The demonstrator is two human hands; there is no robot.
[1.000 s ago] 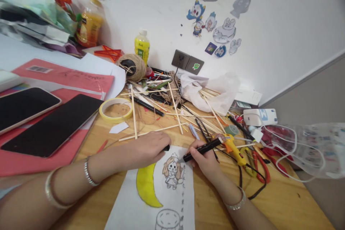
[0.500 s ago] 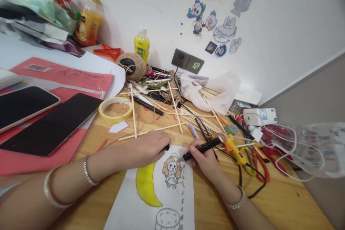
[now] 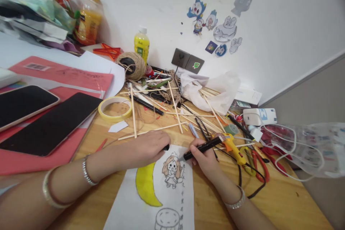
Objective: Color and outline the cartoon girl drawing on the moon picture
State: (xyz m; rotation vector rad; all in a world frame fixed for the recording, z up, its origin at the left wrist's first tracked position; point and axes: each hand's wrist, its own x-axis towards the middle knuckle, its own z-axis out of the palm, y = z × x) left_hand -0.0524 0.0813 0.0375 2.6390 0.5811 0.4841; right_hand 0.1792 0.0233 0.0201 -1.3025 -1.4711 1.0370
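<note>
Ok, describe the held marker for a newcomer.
On the wooden table, find the white drawing sheet. By its upper right corner, the right hand holds a thick black marker. Unlike the black pen near the tape roll, it's held.

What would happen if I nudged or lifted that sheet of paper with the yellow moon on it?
The sheet would probably flop if lifted by a corner, since it looks thin. It should feel light, apparently being a single layer. A nudge might slide it across the table, though the left hand over its upper left part may hold it back.
</note>
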